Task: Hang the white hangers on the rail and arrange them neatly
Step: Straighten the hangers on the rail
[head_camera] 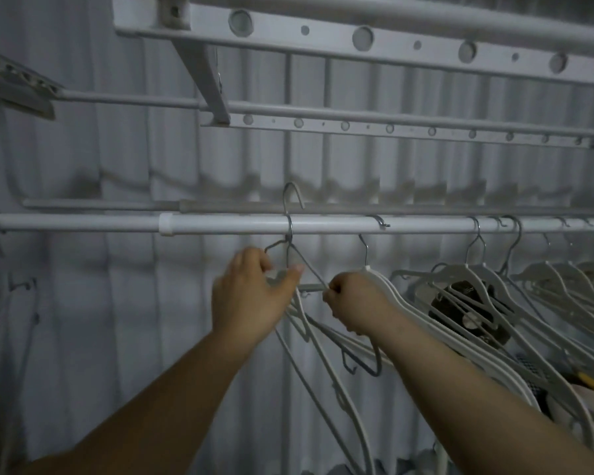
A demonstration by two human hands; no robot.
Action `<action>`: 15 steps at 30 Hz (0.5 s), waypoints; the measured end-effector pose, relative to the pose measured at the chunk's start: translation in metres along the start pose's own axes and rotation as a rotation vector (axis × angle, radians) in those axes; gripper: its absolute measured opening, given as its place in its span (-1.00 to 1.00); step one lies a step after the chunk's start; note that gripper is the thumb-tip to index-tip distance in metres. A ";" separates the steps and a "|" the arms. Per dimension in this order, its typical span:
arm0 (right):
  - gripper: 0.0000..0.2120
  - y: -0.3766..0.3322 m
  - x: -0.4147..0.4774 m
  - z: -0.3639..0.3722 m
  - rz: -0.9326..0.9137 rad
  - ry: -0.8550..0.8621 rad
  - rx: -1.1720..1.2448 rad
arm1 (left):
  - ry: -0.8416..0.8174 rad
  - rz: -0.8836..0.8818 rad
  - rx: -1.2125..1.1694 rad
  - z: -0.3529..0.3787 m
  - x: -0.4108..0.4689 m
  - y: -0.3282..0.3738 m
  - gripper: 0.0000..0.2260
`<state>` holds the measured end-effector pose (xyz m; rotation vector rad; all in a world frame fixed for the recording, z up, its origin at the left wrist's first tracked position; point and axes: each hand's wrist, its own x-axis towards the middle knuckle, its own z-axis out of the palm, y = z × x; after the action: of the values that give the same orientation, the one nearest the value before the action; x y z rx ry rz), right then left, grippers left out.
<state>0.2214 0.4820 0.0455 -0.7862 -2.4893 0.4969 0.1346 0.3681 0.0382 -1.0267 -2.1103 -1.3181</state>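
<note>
**Hanger raised to the rail, both hands on it**

Head view: the left hand (251,296) pinches the left shoulder of a thin hanger (308,266) between thumb and fingers. The right hand (354,303) is curled tight around its right end. The hook (291,195) stands above the white rail (237,223), and its shank crosses in front of the rail; it does not seem seated yet. Just behind the right hand is a stack (408,313) of white hangers. Further right, other hangers (477,279) hang on the rail, unevenly spaced. The hanger looks light and stiff, but its thin frame may swing and catch on its neighbours. I think holding both shoulders close to the neck gives the best control of the hook.
</note>
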 end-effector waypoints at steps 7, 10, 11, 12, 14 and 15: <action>-0.74 0.017 0.003 0.004 0.053 -0.051 -0.007 | -0.338 -0.258 -0.093 0.031 -0.020 0.007 -0.51; -0.77 0.026 -0.002 0.005 0.068 -0.090 0.029 | -0.348 -0.273 -0.040 0.035 -0.021 -0.001 -0.49; -0.80 0.028 -0.004 0.005 0.076 -0.109 0.035 | -0.340 -0.271 -0.009 0.035 -0.022 -0.005 -0.52; -0.80 0.031 -0.008 0.006 0.083 -0.131 0.039 | -0.325 -0.277 0.018 0.034 -0.023 -0.009 -0.54; -0.77 0.037 -0.013 0.011 0.068 -0.154 0.040 | -0.270 -0.292 0.040 0.030 -0.024 -0.016 -0.57; -0.74 0.040 -0.015 0.014 0.049 -0.154 0.039 | -0.238 -0.297 0.036 0.027 -0.025 -0.020 -0.56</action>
<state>0.2421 0.5015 0.0104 -0.8233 -2.5975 0.6438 0.1347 0.3781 -0.0021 -0.9196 -2.5352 -1.3404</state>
